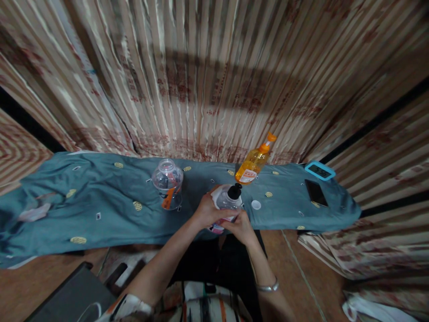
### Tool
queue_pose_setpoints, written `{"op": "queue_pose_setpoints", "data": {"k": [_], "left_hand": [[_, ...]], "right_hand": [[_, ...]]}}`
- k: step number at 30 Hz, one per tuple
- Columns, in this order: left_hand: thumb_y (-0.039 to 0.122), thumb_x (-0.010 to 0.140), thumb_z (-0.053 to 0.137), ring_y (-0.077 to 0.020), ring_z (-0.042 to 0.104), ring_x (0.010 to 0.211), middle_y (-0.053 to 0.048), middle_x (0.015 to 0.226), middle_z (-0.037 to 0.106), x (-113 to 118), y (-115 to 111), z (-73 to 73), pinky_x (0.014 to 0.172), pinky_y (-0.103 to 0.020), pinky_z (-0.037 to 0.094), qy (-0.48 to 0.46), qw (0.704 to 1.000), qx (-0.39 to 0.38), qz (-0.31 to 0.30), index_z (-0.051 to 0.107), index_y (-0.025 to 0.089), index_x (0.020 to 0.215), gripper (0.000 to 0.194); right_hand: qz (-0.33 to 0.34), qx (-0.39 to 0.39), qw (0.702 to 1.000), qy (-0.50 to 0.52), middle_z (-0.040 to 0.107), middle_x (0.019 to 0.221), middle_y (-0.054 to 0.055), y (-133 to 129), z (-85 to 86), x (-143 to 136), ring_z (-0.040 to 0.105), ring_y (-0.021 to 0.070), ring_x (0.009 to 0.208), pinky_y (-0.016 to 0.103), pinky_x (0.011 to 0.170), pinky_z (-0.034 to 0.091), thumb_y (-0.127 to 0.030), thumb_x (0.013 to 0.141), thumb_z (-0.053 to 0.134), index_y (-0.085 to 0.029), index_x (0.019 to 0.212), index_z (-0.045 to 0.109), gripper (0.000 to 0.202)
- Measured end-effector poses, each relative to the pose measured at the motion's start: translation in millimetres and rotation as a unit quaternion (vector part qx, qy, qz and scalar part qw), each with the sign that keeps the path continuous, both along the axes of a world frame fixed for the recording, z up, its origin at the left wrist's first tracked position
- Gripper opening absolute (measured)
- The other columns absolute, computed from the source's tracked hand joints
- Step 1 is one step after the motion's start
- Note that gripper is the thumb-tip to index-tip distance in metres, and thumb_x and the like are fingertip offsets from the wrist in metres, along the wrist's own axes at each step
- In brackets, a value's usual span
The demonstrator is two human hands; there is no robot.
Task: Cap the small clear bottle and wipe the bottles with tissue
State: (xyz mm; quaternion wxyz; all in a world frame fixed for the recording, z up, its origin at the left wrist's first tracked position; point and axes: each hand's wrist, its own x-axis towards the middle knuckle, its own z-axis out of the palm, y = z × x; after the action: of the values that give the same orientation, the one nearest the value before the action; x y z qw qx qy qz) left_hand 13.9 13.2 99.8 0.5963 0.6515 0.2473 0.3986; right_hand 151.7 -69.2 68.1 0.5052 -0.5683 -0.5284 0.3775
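Observation:
A clear bottle [226, 202] with a black pump top [234, 191] is between my hands at the table's near edge, tilted a little. My left hand [207, 210] wraps round its left side, and something white, like a tissue or cloth [218, 193], shows beside those fingers. At the lower right of the bottle, my right hand [241, 227] is closed against it with bent fingers. A pink and white label [216, 229] peeks out below the hands. A round white lid [256, 205] lies just right of the bottle.
Behind stands an orange pump bottle [251, 167]; to the left, a clear plastic jar [167, 185]. A phone [315, 192] and blue-framed clock [320, 171] lie at the right. A crumpled tissue [35, 212] is far left on the green tablecloth [117, 223]. Curtains [208, 89] hang behind.

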Motion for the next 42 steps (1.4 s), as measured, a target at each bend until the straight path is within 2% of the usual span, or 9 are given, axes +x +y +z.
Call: {"op": "queue_pose_setpoints", "data": {"k": [6,10,14,18,24,30,33,36,42], "left_hand": [[0.039,0.060,0.096,-0.0273,0.072,0.111,-0.007,0.117,0.076,-7,4,-22.1,0.102,-0.037,0.056,0.003,0.998,-0.010,0.056,0.069,0.018,0.125,0.073],[0.037,0.060,0.097,-0.0266,0.073,0.111,-0.006,0.116,0.076,-10,4,-27.4,0.101,-0.037,0.057,-0.003,0.999,-0.005,0.050,0.069,0.019,0.124,0.072],[0.036,0.061,0.098,-0.0279,0.072,0.116,-0.007,0.121,0.076,-8,4,-29.1,0.106,-0.039,0.055,0.000,0.999,-0.002,0.042,0.068,0.020,0.127,0.074],[0.038,0.063,0.098,-0.0315,0.067,0.128,-0.010,0.131,0.072,-11,5,-34.8,0.117,-0.045,0.049,0.013,0.998,0.008,0.065,0.067,0.021,0.132,0.078],[0.042,0.054,0.102,-0.0394,0.042,0.157,-0.019,0.167,0.043,-12,-1,-50.0,0.132,-0.055,0.031,0.034,0.990,0.018,0.139,0.047,0.022,0.155,0.116],[0.046,0.065,0.097,-0.0387,0.028,0.164,-0.021,0.177,0.026,-2,-15,-61.0,0.134,-0.057,0.024,0.023,0.986,-0.012,0.165,0.022,0.025,0.166,0.128],[0.046,0.068,0.093,-0.0390,0.029,0.164,-0.021,0.175,0.030,-1,-20,-61.9,0.134,-0.057,0.024,0.023,0.986,-0.015,0.166,0.030,0.023,0.162,0.116],[0.044,0.068,0.090,-0.0384,0.049,0.152,-0.021,0.165,0.046,-1,-23,-61.4,0.128,-0.056,0.037,0.017,0.988,-0.023,0.154,0.037,0.021,0.156,0.106],[0.034,0.068,0.080,-0.0274,0.076,0.102,-0.007,0.113,0.076,0,-31,-53.6,0.093,-0.041,0.061,0.069,0.986,-0.014,0.153,0.057,0.021,0.122,0.060]], "right_hand": [[-0.027,0.004,0.998,-0.060,0.079,0.108,0.011,11,-16.1,5,0.074,0.0360,0.103,0.050,0.096,0.058,-0.056,0.075,0.081,-0.020,0.106,0.073,0.048],[-0.008,-0.007,0.999,-0.042,0.078,0.112,0.010,-7,-4.6,31,0.074,0.0335,0.105,0.049,0.099,0.059,-0.052,0.080,0.085,-0.022,0.116,0.074,0.048],[-0.099,0.066,0.993,0.012,0.070,0.138,0.010,2,11.3,49,0.065,0.0310,0.129,0.048,0.114,0.050,-0.046,0.082,0.082,-0.025,0.134,0.071,0.057],[-0.001,0.022,0.997,0.080,0.076,0.122,0.008,39,15.9,40,0.068,0.0307,0.120,0.044,0.111,0.050,-0.050,0.076,0.074,-0.023,0.107,0.081,0.041],[-0.008,0.001,0.996,0.085,0.068,0.068,0.003,50,16.7,37,0.059,0.0188,0.063,0.027,0.061,0.047,-0.057,0.072,0.082,-0.019,0.074,0.077,0.038],[-0.071,0.059,0.992,0.082,0.077,0.117,0.006,5,37.8,32,0.072,0.0261,0.105,0.030,0.086,0.054,-0.052,0.088,0.078,-0.021,0.079,0.076,0.033],[-0.071,0.115,0.988,0.072,0.072,0.135,0.006,-21,42.3,8,0.067,0.0284,0.126,0.035,0.102,0.054,-0.044,0.099,0.070,-0.023,0.090,0.077,0.024],[-0.084,0.171,0.982,-0.013,0.062,0.151,0.007,-38,35.7,-20,0.054,0.0262,0.144,0.039,0.117,0.046,-0.033,0.106,0.062,-0.025,0.115,0.076,0.018],[-0.184,0.226,0.949,-0.117,0.059,0.152,0.014,-23,17.8,-38,0.059,0.0257,0.140,0.041,0.113,0.051,-0.027,0.101,0.066,-0.022,0.128,0.062,0.028]]}}
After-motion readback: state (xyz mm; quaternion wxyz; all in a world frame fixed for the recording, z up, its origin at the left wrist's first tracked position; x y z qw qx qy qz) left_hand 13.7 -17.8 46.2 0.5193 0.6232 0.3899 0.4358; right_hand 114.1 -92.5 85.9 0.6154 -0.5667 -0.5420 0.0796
